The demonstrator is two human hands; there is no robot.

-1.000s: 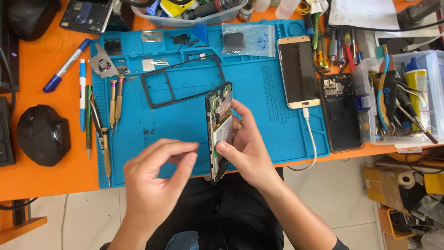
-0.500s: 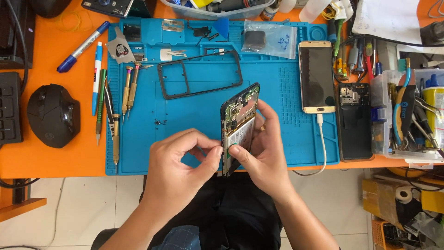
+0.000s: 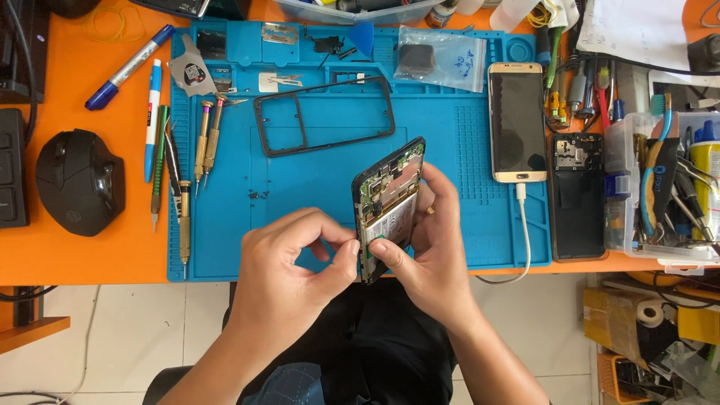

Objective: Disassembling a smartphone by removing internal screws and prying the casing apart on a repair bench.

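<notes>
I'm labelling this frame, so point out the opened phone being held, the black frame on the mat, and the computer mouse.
opened phone [image 3: 390, 199], head view, on its exposed circuit board
black frame [image 3: 324, 116], head view, on its middle crossbar area
computer mouse [image 3: 79, 181], head view, on its top shell

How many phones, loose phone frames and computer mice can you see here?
Phones: 3 (opened phone in both hands, gold phone charging, black opened phone beside it)
Loose frames: 1 (black frame)
Computer mice: 1 (black mouse)
Total: 5
</notes>
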